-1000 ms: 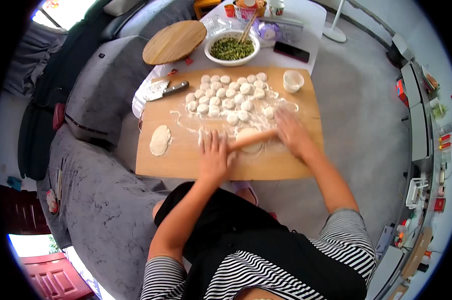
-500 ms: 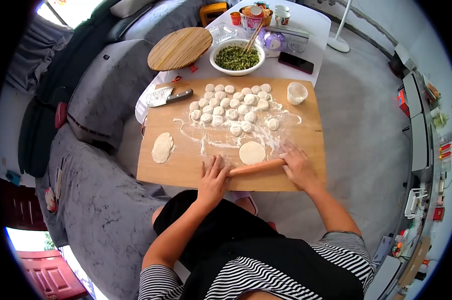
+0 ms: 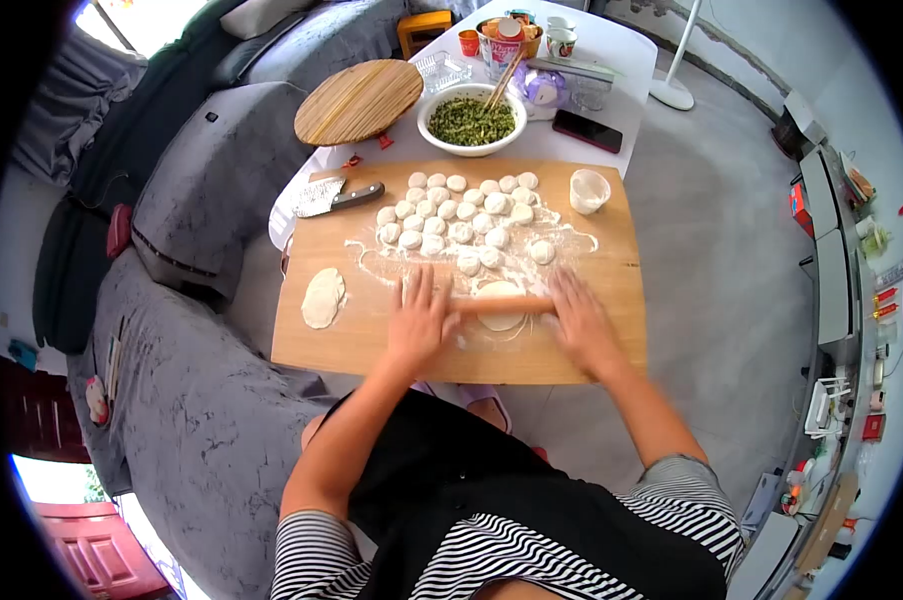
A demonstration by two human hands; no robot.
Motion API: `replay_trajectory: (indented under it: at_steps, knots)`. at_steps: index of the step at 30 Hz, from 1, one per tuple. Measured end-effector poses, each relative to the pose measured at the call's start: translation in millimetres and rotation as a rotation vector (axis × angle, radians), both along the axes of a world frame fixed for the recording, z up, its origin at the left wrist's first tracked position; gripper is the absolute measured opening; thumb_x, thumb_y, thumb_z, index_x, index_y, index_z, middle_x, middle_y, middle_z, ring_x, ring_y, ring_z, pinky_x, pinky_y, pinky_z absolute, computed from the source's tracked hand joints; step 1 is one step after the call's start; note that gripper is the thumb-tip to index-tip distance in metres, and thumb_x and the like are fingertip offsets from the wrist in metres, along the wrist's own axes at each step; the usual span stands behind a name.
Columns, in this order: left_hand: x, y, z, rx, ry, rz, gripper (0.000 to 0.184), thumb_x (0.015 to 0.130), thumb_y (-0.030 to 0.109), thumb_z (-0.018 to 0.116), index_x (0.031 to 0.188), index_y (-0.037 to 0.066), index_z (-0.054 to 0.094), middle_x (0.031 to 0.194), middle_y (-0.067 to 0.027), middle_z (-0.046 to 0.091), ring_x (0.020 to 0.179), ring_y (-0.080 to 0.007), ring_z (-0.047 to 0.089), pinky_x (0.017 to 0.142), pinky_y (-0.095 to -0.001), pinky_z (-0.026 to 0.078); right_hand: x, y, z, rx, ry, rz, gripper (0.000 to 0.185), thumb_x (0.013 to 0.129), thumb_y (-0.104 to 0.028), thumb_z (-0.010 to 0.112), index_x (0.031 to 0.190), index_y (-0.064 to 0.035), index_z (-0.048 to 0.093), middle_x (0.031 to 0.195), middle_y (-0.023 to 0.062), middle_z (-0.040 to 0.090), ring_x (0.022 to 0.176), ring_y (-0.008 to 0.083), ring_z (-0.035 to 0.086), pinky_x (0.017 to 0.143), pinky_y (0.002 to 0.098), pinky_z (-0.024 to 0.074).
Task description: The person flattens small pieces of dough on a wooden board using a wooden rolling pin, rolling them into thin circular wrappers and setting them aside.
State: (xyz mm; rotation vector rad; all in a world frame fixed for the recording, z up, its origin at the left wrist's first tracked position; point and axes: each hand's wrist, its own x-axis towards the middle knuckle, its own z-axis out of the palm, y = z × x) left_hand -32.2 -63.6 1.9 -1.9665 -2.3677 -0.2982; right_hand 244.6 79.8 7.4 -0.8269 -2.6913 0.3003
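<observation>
Holding chopsticks and chopped green filling, the white bowl [image 3: 472, 146] sits behind the board [image 3: 372, 345]; a clear cup [image 3: 590, 190] stands on it, while the spread left hand [image 3: 421, 322] and right hand [image 3: 582, 322] press the rolling pin [image 3: 502, 304] over dough

Both the left hand [image 3: 421, 322] and right hand [image 3: 584, 325] hold the rolling pin [image 3: 502, 304] across a dough round [image 3: 501, 318]; at its twelve o'clock lie floured dough pieces [image 3: 461, 232].
</observation>
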Motion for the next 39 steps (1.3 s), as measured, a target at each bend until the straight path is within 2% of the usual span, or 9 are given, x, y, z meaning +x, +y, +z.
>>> replay_trajectory:
  at_steps: [11, 14, 18, 21, 25, 29, 31, 35, 39]
  knots:
    - [-4.0, -5.8, -1.9, 0.014, 0.001, -0.046, 0.053, 0.097, 0.035, 0.052, 0.146, 0.016, 0.046, 0.155, -0.023, 0.033, 0.146, -0.0386, 0.027, 0.118, -0.0562, 0.017, -1.7, -15.4, -9.2, -0.031, 0.058, 0.023, 0.051, 0.09, -0.017, 0.063, 0.136, -0.0005, 0.052, 0.148, 0.0182, 0.047, 0.142, 0.0307, 0.038, 0.117, 0.0446, 0.0308]
    - [5.2, -40.7, -1.6, 0.106, -0.128, -0.107, 0.052, 0.09, 0.019, 0.063, 0.141, 0.018, 0.053, 0.155, -0.0236, 0.034, 0.147, -0.0415, 0.025, 0.117, -0.0599, 0.019, 0.7, -32.4, 7.0, -0.021, 0.169, 0.024, 0.039, 0.081, -0.005, 0.065, 0.119, 0.0, 0.062, 0.13, 0.0177, 0.059, 0.13, 0.0326, 0.049, 0.108, 0.0448, 0.04]
    - [-1.4, -41.6, 13.4, 0.151, -0.048, -0.154, 0.048, 0.087, 0.017, 0.066, 0.135, 0.015, 0.059, 0.154, -0.0234, 0.034, 0.145, -0.0411, 0.029, 0.115, -0.0575, 0.024, -1.7, -32.3, 11.3, -0.169, 0.262, -0.067, 0.029, 0.074, -0.001, 0.066, 0.103, 0.0004, 0.062, 0.105, 0.0177, 0.061, 0.107, 0.037, 0.056, 0.094, 0.0465, 0.0455]
    - [6.4, -17.7, 33.9, 0.446, -0.168, 0.015, 0.036, 0.083, 0.016, 0.071, 0.119, 0.011, 0.066, 0.139, -0.0201, 0.051, 0.131, -0.04, 0.046, 0.105, -0.0534, 0.038, 3.5, -14.7, 0.8, -0.185, 0.279, -0.217, 0.026, 0.075, 0.001, 0.065, 0.101, 0.0004, 0.061, 0.097, 0.0183, 0.059, 0.101, 0.0388, 0.055, 0.088, 0.0475, 0.0449]
    - [34.7, 32.2, 14.8, 0.26, -0.503, 0.051, 0.025, 0.078, 0.018, 0.078, 0.093, 0.005, 0.063, 0.1, -0.0141, 0.061, 0.094, -0.0352, 0.061, 0.079, -0.0431, 0.05, 3.2, 10.0, -3.9, -0.205, 0.401, -0.396, 0.027, 0.076, 0.003, 0.064, 0.102, -0.0001, 0.06, 0.097, 0.0184, 0.058, 0.1, 0.0391, 0.055, 0.087, 0.0483, 0.044]
    - [60.6, 72.7, 17.1, 0.309, -0.294, 0.055, 0.037, 0.074, 0.027, 0.082, 0.096, 0.004, 0.062, 0.098, -0.0146, 0.063, 0.093, -0.0349, 0.063, 0.083, -0.0436, 0.05, 4.2, 25.5, -26.5, -0.078, 0.493, -0.454, 0.029, 0.078, 0.003, 0.064, 0.106, -0.0006, 0.06, 0.102, 0.0177, 0.06, 0.101, 0.0385, 0.056, 0.087, 0.0475, 0.0453]
    - [63.9, 81.6, 26.3, -0.061, -0.519, 0.26, 0.041, 0.071, 0.03, 0.084, 0.095, 0.004, 0.063, 0.094, -0.0153, 0.066, 0.093, -0.0351, 0.064, 0.084, -0.0422, 0.05, 3.4, 22.9, -25.8, -0.073, 0.486, -0.482, 0.029, 0.08, 0.003, 0.064, 0.108, -0.0006, 0.059, 0.104, 0.0175, 0.061, 0.102, 0.0384, 0.056, 0.087, 0.0468, 0.0459]
    - [60.2, 85.0, 28.3, -0.143, -0.502, 0.212, 0.037, 0.071, 0.03, 0.083, 0.086, 0.003, 0.064, 0.092, -0.0164, 0.068, 0.093, -0.0362, 0.065, 0.083, -0.0433, 0.05, 4.0, 23.3, -21.7, -0.098, 0.479, -0.508, 0.028, 0.083, 0.0, 0.065, 0.11, -0.0001, 0.058, 0.109, 0.017, 0.061, 0.104, 0.0371, 0.057, 0.087, 0.0449, 0.0468]
    - [69.5, 78.5, 9.5, 0.107, -0.377, 0.106, 0.031, 0.073, 0.028, 0.081, 0.082, 0.004, 0.065, 0.092, -0.0157, 0.069, 0.093, -0.0363, 0.065, 0.083, -0.0439, 0.05, 5.2, 24.0, -27.9, -0.107, 0.445, -0.526, 0.028, 0.083, -0.001, 0.066, 0.111, -0.0003, 0.058, 0.108, 0.0169, 0.061, 0.103, 0.0369, 0.057, 0.087, 0.0448, 0.0468]
